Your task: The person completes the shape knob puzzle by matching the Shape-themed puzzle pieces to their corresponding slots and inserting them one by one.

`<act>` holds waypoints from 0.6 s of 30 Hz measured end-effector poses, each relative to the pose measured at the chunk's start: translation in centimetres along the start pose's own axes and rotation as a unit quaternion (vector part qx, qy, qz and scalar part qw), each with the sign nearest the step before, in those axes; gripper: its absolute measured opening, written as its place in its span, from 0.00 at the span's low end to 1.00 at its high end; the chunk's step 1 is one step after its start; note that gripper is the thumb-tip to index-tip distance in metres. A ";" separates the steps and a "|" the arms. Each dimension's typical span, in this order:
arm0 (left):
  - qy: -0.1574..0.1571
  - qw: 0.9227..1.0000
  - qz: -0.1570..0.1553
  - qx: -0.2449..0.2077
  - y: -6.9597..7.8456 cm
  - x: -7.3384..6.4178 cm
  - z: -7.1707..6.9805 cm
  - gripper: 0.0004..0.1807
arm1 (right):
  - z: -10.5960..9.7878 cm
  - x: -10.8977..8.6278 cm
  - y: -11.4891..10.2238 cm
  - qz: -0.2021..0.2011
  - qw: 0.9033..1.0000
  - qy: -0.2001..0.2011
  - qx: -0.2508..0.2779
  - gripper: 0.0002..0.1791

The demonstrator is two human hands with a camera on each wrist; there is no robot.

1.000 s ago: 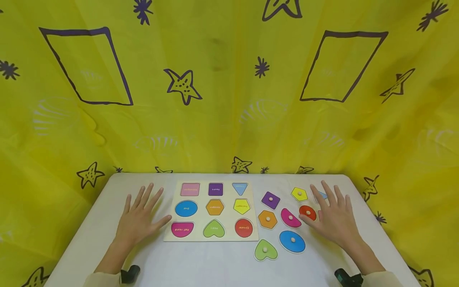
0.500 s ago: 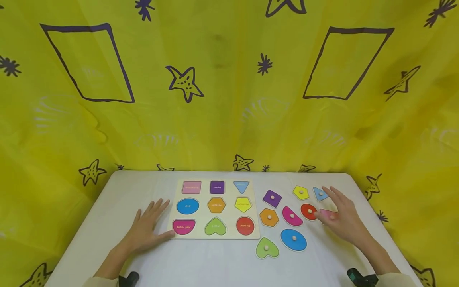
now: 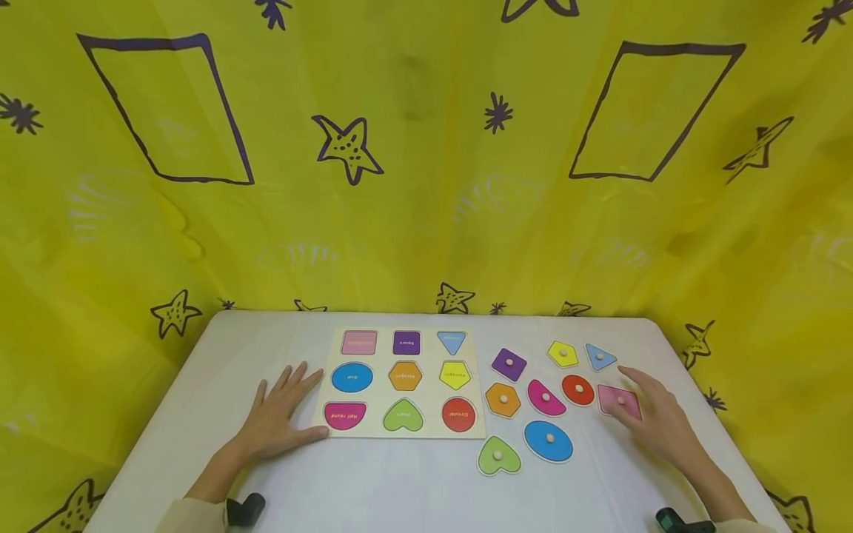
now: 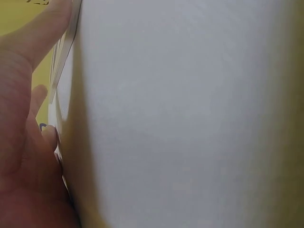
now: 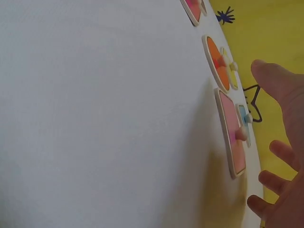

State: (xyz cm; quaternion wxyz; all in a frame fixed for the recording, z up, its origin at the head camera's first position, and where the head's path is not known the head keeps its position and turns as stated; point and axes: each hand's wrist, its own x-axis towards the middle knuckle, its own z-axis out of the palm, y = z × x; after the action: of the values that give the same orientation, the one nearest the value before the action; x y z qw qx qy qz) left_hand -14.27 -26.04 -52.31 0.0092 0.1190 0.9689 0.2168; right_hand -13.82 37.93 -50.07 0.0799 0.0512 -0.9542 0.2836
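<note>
A flat shape-puzzle board (image 3: 435,433) with rows of coloured, labelled shapes lies on the table. At its left edge is my left hand (image 3: 276,418), fingers spread, thumb right at the lower left corner; the left wrist view shows that thumb (image 4: 42,33) against the board's side. My right hand (image 3: 656,418) hovers at the pink rectangle piece (image 3: 611,397), thumb and fingers apart around it, nothing held. In the right wrist view the rectangle's round knob (image 5: 242,133) stands up, uncovered, below the hand. Just beyond the fingers lies the light blue triangle piece (image 3: 600,357).
Right of the board lie more knobbed pieces: a purple square (image 3: 505,369), yellow pentagon (image 3: 558,357), red circle (image 3: 577,398), magenta half round (image 3: 545,406), orange hexagon (image 3: 498,407), blue oval (image 3: 546,450) and green heart (image 3: 498,465). A yellow curtain (image 3: 413,244) hangs behind the white table.
My right hand has drawn back toward the right from over the triangle and rectangle, its fingers curving in. My left hand has come down to the board's left edge.
</note>
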 end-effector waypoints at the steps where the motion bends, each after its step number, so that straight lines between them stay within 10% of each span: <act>1: -0.001 1.000 0.000 0.001 0.0 -0.1 0.0 0.56 | 0.0 -0.1 0.2 0.013 1.000 -0.006 0.006 0.40; 18: -0.004 1.000 0.009 -0.011 -0.2 0.0 -0.1 0.55 | 0.9 -0.9 2.2 0.106 0.994 0.001 0.015 0.28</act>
State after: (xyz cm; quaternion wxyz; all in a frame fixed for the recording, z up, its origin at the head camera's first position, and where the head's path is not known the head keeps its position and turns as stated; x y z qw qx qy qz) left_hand -14.29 -26.26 -52.28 0.0127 0.1286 0.9654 0.2266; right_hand -13.31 39.33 -52.14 0.0492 -0.0494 -0.9499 0.3046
